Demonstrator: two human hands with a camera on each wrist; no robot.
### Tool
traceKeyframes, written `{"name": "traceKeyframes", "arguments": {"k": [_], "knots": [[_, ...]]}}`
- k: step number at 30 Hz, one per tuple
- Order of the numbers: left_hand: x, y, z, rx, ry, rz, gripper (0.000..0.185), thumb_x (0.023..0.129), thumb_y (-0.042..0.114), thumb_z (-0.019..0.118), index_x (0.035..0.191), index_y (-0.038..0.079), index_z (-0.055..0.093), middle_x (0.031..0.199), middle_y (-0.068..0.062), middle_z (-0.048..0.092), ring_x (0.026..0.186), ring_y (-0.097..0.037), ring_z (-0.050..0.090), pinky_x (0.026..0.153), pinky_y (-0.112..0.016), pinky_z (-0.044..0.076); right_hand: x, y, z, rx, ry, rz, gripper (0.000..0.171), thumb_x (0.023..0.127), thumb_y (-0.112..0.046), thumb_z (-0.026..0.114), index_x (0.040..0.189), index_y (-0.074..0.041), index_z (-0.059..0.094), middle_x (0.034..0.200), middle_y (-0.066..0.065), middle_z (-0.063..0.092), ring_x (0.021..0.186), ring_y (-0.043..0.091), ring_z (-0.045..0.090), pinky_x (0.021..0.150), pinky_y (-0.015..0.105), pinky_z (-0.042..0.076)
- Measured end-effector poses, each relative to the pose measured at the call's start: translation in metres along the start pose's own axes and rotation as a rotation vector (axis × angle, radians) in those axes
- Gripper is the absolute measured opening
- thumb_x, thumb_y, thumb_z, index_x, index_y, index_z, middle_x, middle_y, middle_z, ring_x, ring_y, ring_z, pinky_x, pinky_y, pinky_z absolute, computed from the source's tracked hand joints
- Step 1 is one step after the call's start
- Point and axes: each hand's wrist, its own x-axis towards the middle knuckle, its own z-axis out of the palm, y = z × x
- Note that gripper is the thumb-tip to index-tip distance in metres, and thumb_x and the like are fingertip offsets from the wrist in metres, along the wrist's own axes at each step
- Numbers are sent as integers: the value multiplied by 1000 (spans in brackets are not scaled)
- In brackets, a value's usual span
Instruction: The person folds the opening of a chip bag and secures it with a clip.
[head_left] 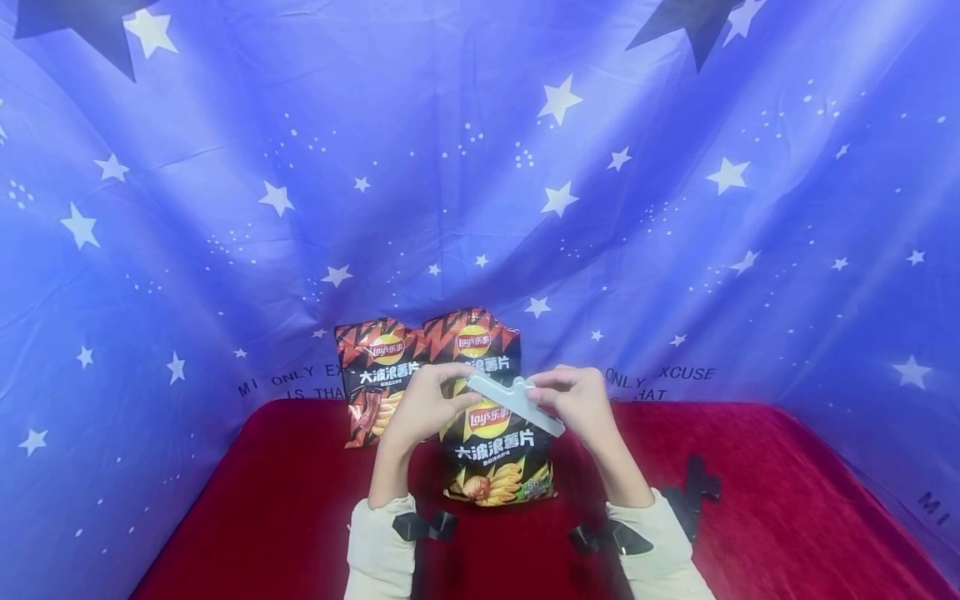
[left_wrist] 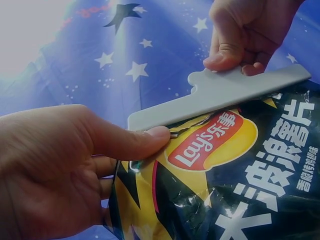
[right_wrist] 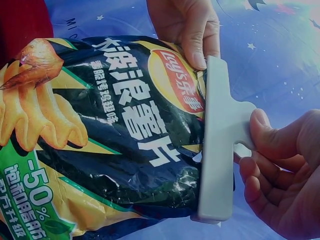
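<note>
Left hand [left_wrist: 55,170] pinched on chip bag [left_wrist: 225,170] top corner; grey clip [left_wrist: 220,95] long axis laid along bag mouth, tab gripped by right hand [left_wrist: 245,35].

1. On the front bag [head_left: 498,454] we read the red and yellow "Lay's乐事" logo, sharpest in the left wrist view [left_wrist: 212,140].
2. Below it stand large white characters, "大波浪薯片", with a smaller line of characters beside them that we cannot make out.
3. On that bag's green corner [right_wrist: 30,205] we read "-50%" in white.
4. The two bags behind [head_left: 378,375] [head_left: 472,337] carry the same logo and the same large characters.
5. On the blue starred cloth [head_left: 675,250] we read, in dark capitals, "MI ONLY EX…", "IS THA…" left of the bags, and "ONLY EXCUSE", "…HAT" to their right.
</note>
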Motion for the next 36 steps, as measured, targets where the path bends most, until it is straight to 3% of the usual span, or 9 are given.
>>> {"name": "traceKeyframes", "arguments": {"k": [6,10,13,17,26,32,36], "knots": [[0,0,-1,-2,-25,0,30,83,11,84,113,13,78,108,-2,77,99,-17,64,94,-39,50,1,1,0,0,-19,-3,21,76,4,83,97,5,79,83,17,74,74,16,63,64,25,60],[1,0,-1,-26,-31,20,30,85,18,84,114,16,77,109,-1,77,91,-13,62,86,-31,52,1,1,-1,-26,-30,-24,21,76,4,83,97,4,79,84,17,75,74,14,64,64,23,59],[1,-1,-1,-51,-16,34,27,88,22,81,114,15,77,108,-3,77,73,-12,57,72,-25,51,1,1,-3,-27,-45,-26,21,77,3,83,98,4,79,86,18,75,75,14,66,65,23,59],[1,0,0,-68,13,34,22,90,20,79,111,14,78,105,-4,77,64,-12,52,65,-25,47,1,1,-6,-19,-81,-23,22,79,0,83,100,2,79,91,18,76,77,14,68,68,24,59],[3,-1,3,-61,39,36,19,90,15,79,107,8,79,101,-5,78,71,-16,58,72,-28,49,1,1,-13,-32,-150,-59,24,82,-6,83,104,0,79,100,18,78,84,15,71,74,24,57],[3,-2,5,-63,63,32,20,89,13,79,107,6,79,101,-4,79,84,-18,63,82,-34,51,3,4,-14,-46,-184,-59,24,84,-8,82,106,1,78,102,18,78,85,13,72,76,25,58],[4,-1,8,-43,94,25,18,88,13,80,105,7,80,98,-2,79,80,-16,61,79,-33,50,4,6,-15,-58,-204,-65,25,85,-10,82,107,0,78,102,17,78,86,11,72,77,25,58]]}}
